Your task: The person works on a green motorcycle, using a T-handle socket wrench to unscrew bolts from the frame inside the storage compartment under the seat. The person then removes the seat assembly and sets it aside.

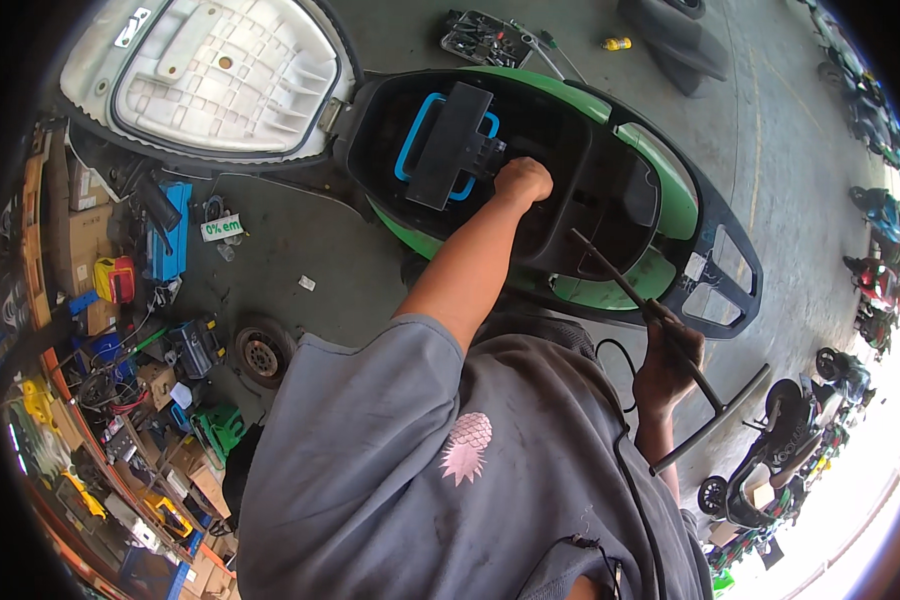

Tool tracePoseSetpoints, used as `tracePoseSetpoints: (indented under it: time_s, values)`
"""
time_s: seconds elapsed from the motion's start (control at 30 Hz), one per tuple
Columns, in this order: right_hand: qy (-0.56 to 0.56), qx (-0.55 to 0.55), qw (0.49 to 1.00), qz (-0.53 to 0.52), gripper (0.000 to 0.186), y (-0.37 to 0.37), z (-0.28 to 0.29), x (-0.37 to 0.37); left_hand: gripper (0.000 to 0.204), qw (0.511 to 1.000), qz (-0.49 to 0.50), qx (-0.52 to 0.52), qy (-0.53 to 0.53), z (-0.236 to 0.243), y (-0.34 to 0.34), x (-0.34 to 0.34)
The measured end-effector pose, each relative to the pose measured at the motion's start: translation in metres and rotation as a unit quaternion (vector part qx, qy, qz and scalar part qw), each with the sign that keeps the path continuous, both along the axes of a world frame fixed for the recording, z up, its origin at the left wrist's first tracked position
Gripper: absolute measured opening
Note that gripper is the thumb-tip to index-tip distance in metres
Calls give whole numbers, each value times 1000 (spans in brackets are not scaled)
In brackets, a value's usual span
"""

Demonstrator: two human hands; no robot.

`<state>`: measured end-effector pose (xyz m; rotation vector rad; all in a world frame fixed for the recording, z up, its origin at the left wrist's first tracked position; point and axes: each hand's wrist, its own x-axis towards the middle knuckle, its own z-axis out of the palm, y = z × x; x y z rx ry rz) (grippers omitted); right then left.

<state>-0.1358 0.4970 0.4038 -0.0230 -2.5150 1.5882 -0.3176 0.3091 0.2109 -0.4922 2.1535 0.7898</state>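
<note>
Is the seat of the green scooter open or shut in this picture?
Open: the scooter seat is tipped back, its white underside faces up, and the black storage compartment lies uncovered.

Wearing a loose dark-grey short-sleeved fabric tee (350, 480), w/ a wide grey sleeve (382, 372) on the L side ending abv the elbow. Pale-pink pineapple-shaped motif (467, 447) on the chest, leafy crown twd btm of view; print or patch, can't tell. Thin blk cable (643, 502) runs down the tee's R side. A few dk smudges on the cloth.
</note>
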Motion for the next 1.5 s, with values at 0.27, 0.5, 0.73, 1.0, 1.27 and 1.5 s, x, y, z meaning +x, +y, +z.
tracePoseSetpoints:
  time_s: [0.27, 0.5, 0.73, 1.0, 1.27, 1.5]
  values:
    - [-4, 25, 1000, 2, 15, 7, -2, -7, 42, 989, 104, 84, -56, -18, -12, 5]
    - [12, -9, 1000, 8, 15, 7, -5, -7, 65, 969, 208, 123, -56, -38, -10, 17]
    - [14, 10, 1000, -26, 15, 16, -11, 1, 31, 900, 320, 293, 27, -15, -53, 38]
    - [7, 19, 999, -26, 15, 21, -11, 6, 25, 931, -206, -75, 291, -40, -35, 15]
    - [10, -37, 998, -43, 14, 26, -9, 20, 19, 852, -354, -127, 365, -43, -33, 12]
    - [-10, -56, 998, -36, 13, 21, -8, 13, 21, 830, -400, -93, 377, -57, -39, 2]
